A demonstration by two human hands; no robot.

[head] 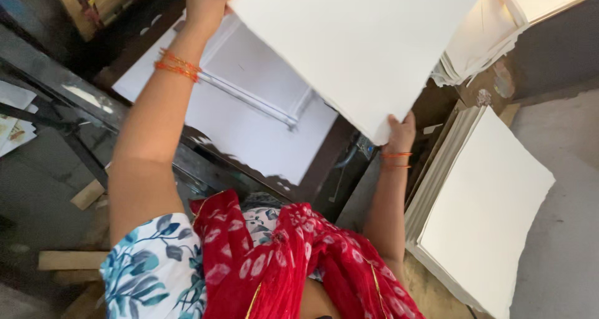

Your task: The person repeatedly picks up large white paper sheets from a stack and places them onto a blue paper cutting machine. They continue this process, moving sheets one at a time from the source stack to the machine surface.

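A large white sheet of thick paper (pixel 362 44) is lifted in front of me, tilted, with a rough lower edge. My left hand (pixel 206 4) grips its upper left edge, orange bangles on the wrist. Down at the sheet's lower corner, my right hand (pixel 400 135) pinches it. Beneath the sheet another white sheet (pixel 249 132) lies flat on a dark machine bed (pixel 318 169), with a thin metal bar (pixel 249 100) across it.
A thick stack of white sheets (pixel 486 213) sits at my right, close to my right elbow. A second, ragged pile (pixel 480 44) lies at the top right. Wooden blocks (pixel 87 194) and loose papers (pixel 12 122) lie on the floor at left.
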